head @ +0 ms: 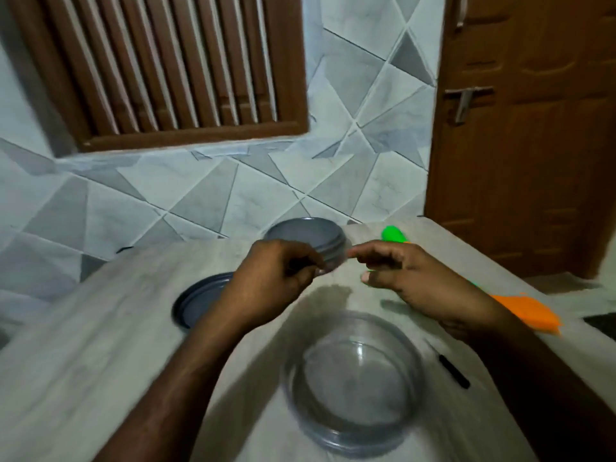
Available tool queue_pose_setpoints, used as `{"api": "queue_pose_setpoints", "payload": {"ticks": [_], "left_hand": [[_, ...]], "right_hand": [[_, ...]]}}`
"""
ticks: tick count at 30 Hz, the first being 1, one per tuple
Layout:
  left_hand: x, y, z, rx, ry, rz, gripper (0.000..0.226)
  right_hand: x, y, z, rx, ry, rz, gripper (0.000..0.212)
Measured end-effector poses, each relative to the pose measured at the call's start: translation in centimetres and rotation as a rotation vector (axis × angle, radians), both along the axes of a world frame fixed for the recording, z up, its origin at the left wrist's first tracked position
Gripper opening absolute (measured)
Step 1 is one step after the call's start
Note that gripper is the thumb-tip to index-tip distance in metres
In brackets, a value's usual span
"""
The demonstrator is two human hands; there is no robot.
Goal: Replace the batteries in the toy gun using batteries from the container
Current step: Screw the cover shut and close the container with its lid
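Head cam, blurred. 2x hands over desk (83, 345): left hand (276, 281) fingers curled, contents can't tell; right hand (416, 278) fingers loose, apart, holding nothing. 1x toy gun (523, 310), green/orange, on desk behind right hand. 1x clear container (356, 381), nearest. 1x grey-lidded container (306, 236), far side. 1x loose grey lid (200, 300), left. 1x black stick-shaped item (454, 371), right.

Our left hand (273, 278) curls its fingers (grip blurred). Our right hand (420, 281) extends loose fingers toward it, nearly touching.
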State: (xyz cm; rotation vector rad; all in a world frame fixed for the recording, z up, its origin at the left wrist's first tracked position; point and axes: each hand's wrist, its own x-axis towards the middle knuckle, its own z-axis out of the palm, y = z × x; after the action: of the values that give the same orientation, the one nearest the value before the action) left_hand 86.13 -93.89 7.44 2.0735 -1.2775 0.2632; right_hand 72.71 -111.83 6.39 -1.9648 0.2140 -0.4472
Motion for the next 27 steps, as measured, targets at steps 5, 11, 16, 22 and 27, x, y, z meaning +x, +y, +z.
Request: {"api": "queue_pose_setpoints", "payload": {"ticks": [5, 11, 16, 22, 27], "left_hand": [[4.6, 4.6, -2.0, -0.055, 0.053, 0.349, 0.016], [8.8, 7.0, -4.9, 0.001, 0.244, 0.655, 0.017], [9.4, 7.5, -7.0, 0.105, 0.293, 0.654, 0.03], [7.8, 6.9, -6.1, 0.195, 0.283, 0.506, 0.04], [6.2, 5.6, -4.2, 0.532, 0.227, 0.434, 0.035]], "right_hand": [[6.5, 4.1, 0.4, -0.041, 0.164, 0.1, 0.043], [12.7, 7.9, 0.2, -0.238, 0.42, 0.129, 0.058], [16.3, 9.5, -1.2, -0.506, 0.611, 0.13, 0.039], [17.3, 9.6, -1.9, -0.455, 0.599, 0.061, 0.031], [16.8, 8.5, -2.5, -0.278, 0.564, 0.038, 0.032]]}}
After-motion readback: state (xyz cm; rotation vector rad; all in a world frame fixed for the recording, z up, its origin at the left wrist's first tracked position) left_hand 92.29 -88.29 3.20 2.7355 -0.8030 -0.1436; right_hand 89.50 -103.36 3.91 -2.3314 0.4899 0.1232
